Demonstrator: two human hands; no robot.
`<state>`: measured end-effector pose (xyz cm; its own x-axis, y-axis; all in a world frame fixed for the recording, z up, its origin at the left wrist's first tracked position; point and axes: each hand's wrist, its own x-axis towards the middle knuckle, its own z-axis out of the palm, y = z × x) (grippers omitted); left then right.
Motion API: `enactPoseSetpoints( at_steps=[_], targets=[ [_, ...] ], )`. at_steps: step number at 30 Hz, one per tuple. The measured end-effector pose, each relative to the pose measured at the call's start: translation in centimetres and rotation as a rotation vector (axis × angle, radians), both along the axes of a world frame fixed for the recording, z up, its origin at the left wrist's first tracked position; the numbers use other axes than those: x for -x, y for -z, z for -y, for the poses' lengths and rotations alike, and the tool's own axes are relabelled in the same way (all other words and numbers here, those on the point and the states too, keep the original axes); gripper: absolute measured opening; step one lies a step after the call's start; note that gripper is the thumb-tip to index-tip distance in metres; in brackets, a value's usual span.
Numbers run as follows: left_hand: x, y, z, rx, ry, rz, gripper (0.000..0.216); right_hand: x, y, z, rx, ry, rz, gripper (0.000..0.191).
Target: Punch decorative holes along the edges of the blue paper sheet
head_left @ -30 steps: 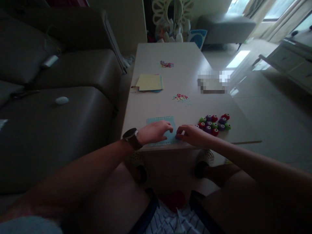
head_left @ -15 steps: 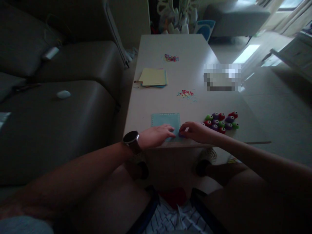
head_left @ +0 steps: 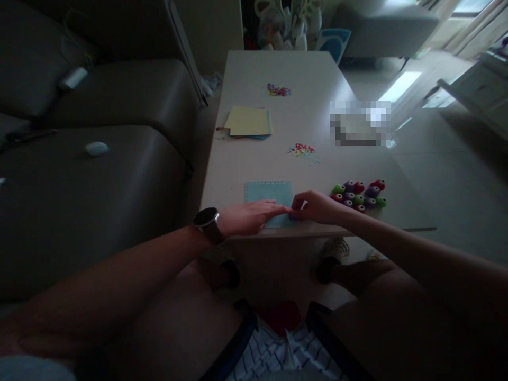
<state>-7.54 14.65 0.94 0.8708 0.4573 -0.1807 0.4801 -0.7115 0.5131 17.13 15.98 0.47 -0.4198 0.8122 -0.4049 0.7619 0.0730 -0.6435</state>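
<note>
A light blue paper square (head_left: 269, 193) lies flat at the near edge of the tabletop (head_left: 286, 69). The left hand (head_left: 248, 217) rests on its 7 o'clock corner, palm down, fingers stretched out flat. The right hand (head_left: 317, 207) sits at its 4 o'clock corner, fingers curled and pinched at the sheet's edge; what lies between them cannot be made out. The fingertips of both hands nearly meet. At 3 o'clock from the right hand is a cluster of small coloured punches (head_left: 359, 194); a yellow paper stack (head_left: 248, 121) lies at 12 o'clock.
</note>
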Motion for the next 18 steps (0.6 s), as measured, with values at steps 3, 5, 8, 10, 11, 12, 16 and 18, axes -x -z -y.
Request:
enactPoseSetpoints(
  at_steps=[3, 5, 8, 10, 11, 12, 16, 18],
  targets=[
    [-0.3, 0.1, 0.0, -0.053, 0.036, -0.047, 0.074, 0.5, -0.7, -0.6, -0.001, -0.033, 0.067, 0.015],
    [-0.5, 0.1, 0.1, -0.074, 0.036, -0.073, 0.075, 0.7, -1.1, -0.9, 0.014, -0.055, 0.099, 0.016],
    [-0.8, 0.1, 0.2, -0.067, 0.016, -0.061, 0.074, 1.0, -1.1, -1.4, 0.050, -0.058, 0.105, 0.018],
    [-1.1, -0.1, 0.3, -0.061, 0.005, -0.076, 0.072, 1.1, -0.7, -1.6, 0.086, -0.031, 0.091, 0.020],
    [-1.2, -0.2, 0.4, -0.057, 0.000, -0.097, 0.071, 1.2, -0.5, -1.7, 0.111, -0.011, 0.080, 0.021],
    [-1.3, -0.2, 0.5, -0.056, -0.006, -0.119, 0.071, 1.3, -0.4, -1.8, 0.138, 0.015, 0.066, 0.021],
    [-1.4, -0.3, 0.6, -0.087, -0.010, -0.162, 0.077, 1.7, -0.8, -1.9, 0.254, 0.094, 0.025, 0.025],
    [-1.2, -0.4, 0.3, -0.059, 0.016, -0.170, 0.083, 1.5, -1.5, -1.8, 0.267, 0.096, 0.006, 0.022]
  ],
)
